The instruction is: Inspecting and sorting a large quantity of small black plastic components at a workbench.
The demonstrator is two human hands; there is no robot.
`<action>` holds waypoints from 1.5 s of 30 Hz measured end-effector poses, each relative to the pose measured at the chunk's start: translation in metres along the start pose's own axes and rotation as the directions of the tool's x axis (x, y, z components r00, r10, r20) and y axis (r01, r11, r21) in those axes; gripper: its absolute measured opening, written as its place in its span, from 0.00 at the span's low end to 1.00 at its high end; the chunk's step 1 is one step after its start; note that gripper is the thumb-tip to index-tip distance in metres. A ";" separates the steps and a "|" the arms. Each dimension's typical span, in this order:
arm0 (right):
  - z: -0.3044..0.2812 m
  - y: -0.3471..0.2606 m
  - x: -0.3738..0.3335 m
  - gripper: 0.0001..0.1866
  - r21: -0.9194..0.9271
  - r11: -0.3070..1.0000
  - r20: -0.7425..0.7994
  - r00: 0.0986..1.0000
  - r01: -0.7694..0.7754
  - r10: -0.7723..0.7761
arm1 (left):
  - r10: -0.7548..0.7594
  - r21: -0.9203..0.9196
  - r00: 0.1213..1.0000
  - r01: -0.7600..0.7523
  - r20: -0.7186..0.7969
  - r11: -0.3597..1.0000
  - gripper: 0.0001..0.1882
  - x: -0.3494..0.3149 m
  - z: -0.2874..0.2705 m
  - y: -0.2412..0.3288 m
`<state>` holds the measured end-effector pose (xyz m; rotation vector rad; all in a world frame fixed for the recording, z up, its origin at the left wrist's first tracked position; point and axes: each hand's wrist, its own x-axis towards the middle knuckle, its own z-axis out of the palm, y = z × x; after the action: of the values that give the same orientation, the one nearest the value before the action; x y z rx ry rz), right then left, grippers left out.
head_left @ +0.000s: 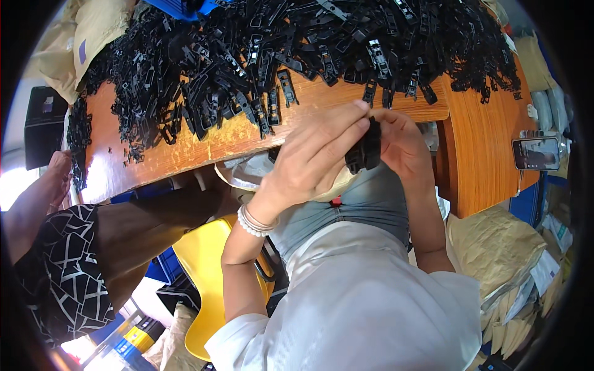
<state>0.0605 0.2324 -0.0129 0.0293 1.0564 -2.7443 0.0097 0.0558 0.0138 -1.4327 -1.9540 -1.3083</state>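
My left hand (315,154), with bracelets at its wrist, is closed on a black plastic part (368,147) held upright in front of my lap, just off the table's near edge. The far side of that part hides behind my fingers, so I cannot tell if it is one piece or several stacked together. On its other side my right hand (405,145) is closed too, thumb and fingertips pressed at its upper end. Right beyond my fingertips lies a heap of black plastic clip-like parts (266,59), some loose ones near the edge.
The wooden table (204,145) bends round to a side panel (482,154) on my right, where a phone (537,153) stands. At left a co-worker's hand (59,170) touches parts at the table's end. A yellow chair (207,278) and brown paper sacks (495,247) flank me.
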 end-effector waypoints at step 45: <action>0.025 0.010 -0.011 0.09 -0.884 0.441 0.076 0.979 0.154 -0.190 | -0.752 0.352 0.364 0.917 -0.549 0.187 0.10 -0.107 -0.122 -0.092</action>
<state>0.0750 0.2106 -0.0004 -0.2017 2.4908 -1.9368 -0.0540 -0.1081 -0.0481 0.3348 -2.6975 -0.8636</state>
